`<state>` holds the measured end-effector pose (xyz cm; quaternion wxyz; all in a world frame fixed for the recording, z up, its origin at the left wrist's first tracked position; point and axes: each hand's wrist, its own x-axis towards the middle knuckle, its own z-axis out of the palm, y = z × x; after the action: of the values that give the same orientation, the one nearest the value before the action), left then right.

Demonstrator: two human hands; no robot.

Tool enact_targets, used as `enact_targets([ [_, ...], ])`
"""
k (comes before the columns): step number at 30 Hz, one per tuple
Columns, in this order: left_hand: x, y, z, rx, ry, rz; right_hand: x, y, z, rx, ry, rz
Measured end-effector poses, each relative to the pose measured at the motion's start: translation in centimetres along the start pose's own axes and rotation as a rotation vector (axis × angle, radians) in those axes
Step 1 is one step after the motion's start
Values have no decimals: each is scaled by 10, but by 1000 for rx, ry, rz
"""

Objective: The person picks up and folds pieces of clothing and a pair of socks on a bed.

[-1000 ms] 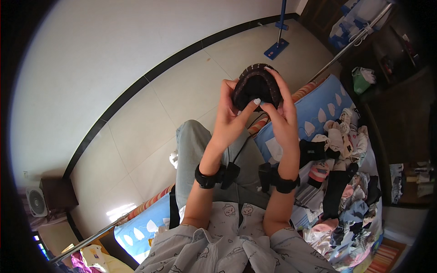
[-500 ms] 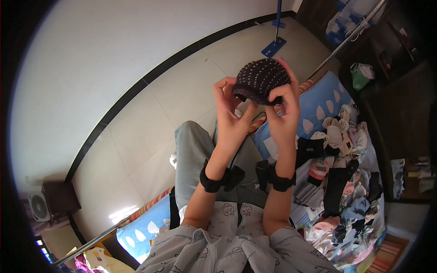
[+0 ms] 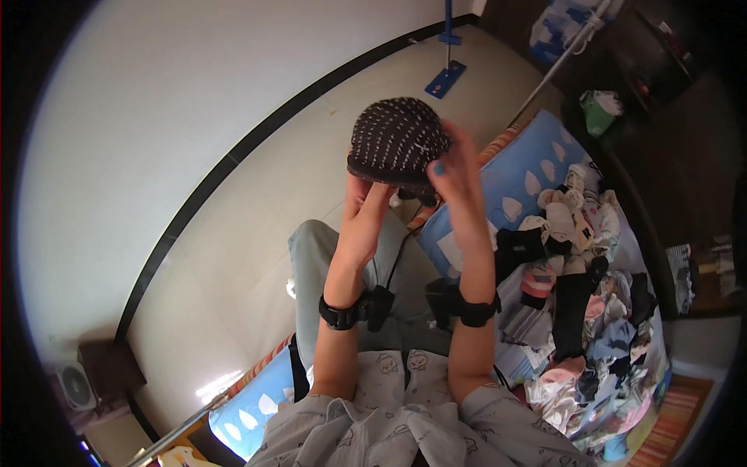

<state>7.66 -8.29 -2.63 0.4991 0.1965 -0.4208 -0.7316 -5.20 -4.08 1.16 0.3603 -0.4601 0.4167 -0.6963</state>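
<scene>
Up in front of me is a dark sock (image 3: 397, 140) with rows of white flecks, spread into a rounded, dome-like shape with its rim at the bottom. My left hand (image 3: 366, 198) holds it from below; most of those fingers are hidden under or inside the fabric. My right hand (image 3: 454, 171) grips the right side of the rim, its fingers bent round the edge and slightly blurred.
On the bed to my right lies a heap of mixed socks (image 3: 591, 303) over a blue sheet (image 3: 510, 175) with white leaf shapes. A metal rail (image 3: 545, 86) runs along the bed. A blue flat mop (image 3: 446, 78) stands on the tiled floor. A green container (image 3: 599, 113) is farther right.
Both hands have moved left with the sock. Its rounded side is turned more toward me and looks fuller. The left fingers have gone from its side to underneath, and the right hand has shifted its grip.
</scene>
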Motion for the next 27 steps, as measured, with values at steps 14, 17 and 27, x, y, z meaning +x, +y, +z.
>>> enact_targets([
  [14, 5, -12, 47, 738, -238, 105, -51, -86, -112, -647, 165, -100],
  [17, 1, -25, 60, 662, -304, 59, -107, -116, -169, -742, 471, -111],
  [27, -8, -35, 70, 739, -377, 8, -222, -113, -384, -627, 1333, -95],
])
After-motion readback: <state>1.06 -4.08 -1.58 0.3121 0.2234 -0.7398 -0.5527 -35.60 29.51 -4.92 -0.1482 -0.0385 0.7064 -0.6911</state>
